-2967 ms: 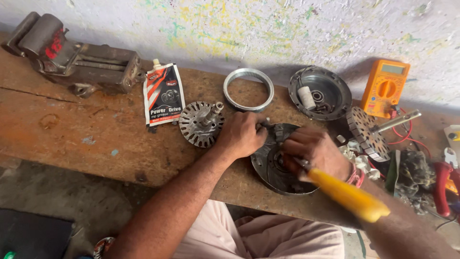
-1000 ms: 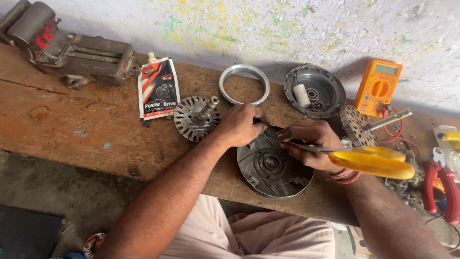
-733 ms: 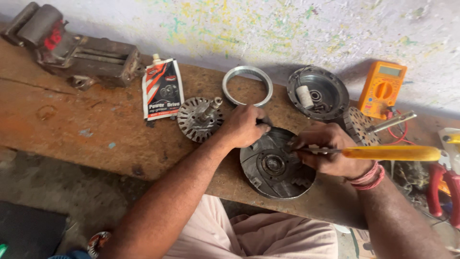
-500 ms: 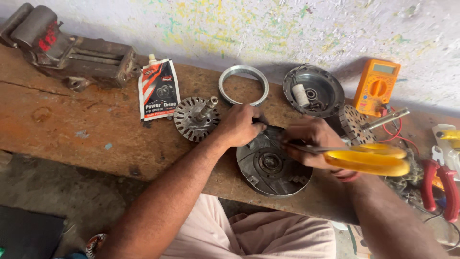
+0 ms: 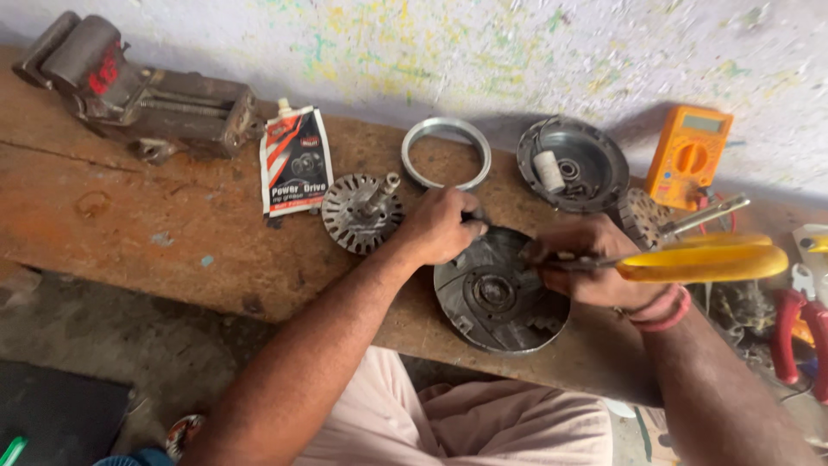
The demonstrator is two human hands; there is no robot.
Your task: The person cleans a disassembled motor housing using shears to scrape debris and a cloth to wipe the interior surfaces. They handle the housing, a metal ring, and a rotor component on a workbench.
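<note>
Paint-flecked wall runs along the top of the frame, and below it a worn wooden table (image 5: pixel 172 233) carries the work. At centre right lies a round metal motor cover (image 5: pixel 498 295), open side up, hanging slightly over the table's near edge. The left hand (image 5: pixel 442 226) is closed over the cover's upper-left rim, fingers curled and pinching it to hold it down. The right hand (image 5: pixel 586 263) is wrapped tight around a yellow-handled tool (image 5: pixel 699 257); its metal tip points left toward the cover's upper rim, though the hand hides the very end.

Left of the left hand sits a finned rotor (image 5: pixel 362 211), with a grease pouch (image 5: pixel 295 161) beyond it and a vise (image 5: pixel 129 91) at upper left. A metal ring (image 5: pixel 446 153), a second cover (image 5: pixel 572 164) and an orange meter (image 5: pixel 687 155) line the upper right; red-handled pliers (image 5: pixel 798 324) lie at the right edge.

To my eye, the step goes best with the cover pinned flat, the tool kept low, and pressure steady so the tip cannot slip toward the holding fingers.
</note>
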